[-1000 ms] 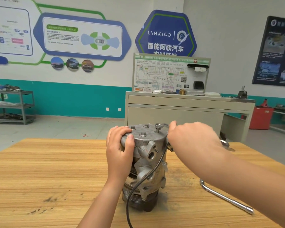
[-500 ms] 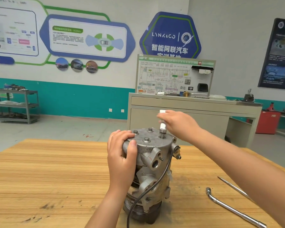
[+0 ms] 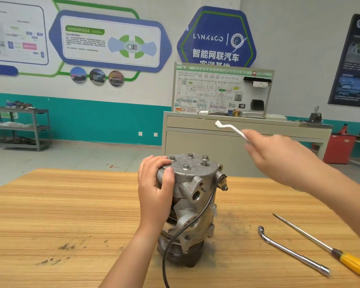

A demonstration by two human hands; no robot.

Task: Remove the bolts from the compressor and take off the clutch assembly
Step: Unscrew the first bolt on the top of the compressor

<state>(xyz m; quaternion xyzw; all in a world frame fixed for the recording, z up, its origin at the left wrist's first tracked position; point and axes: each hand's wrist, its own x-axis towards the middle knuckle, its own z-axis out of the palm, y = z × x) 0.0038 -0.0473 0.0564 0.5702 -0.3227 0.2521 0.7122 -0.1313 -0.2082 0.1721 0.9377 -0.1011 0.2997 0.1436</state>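
The grey metal compressor (image 3: 195, 190) stands upright on the wooden table (image 3: 71, 215), with its dark clutch pulley (image 3: 181, 254) at the bottom. Several bolts (image 3: 186, 167) sit in its top plate; the one at the front right (image 3: 204, 161) stands higher than the others. My left hand (image 3: 154, 192) grips the top left edge of the housing. Above and right of the compressor, my right hand (image 3: 279, 159) is blurred and holds a pale bent wrench (image 3: 229, 126), clear of the bolts. A black cable (image 3: 195, 219) hangs down the front.
An L-shaped socket wrench (image 3: 291, 252) and a yellow-handled screwdriver (image 3: 312, 240) lie on the table to the right of the compressor. Behind the table stand a grey cabinet (image 3: 195, 138) with a wiring board, and a metal shelf (image 3: 21, 127) at far left.
My right hand has lifted off the front right bolt and swung up and to the right with the wrench. My left hand keeps its grip on the compressor.
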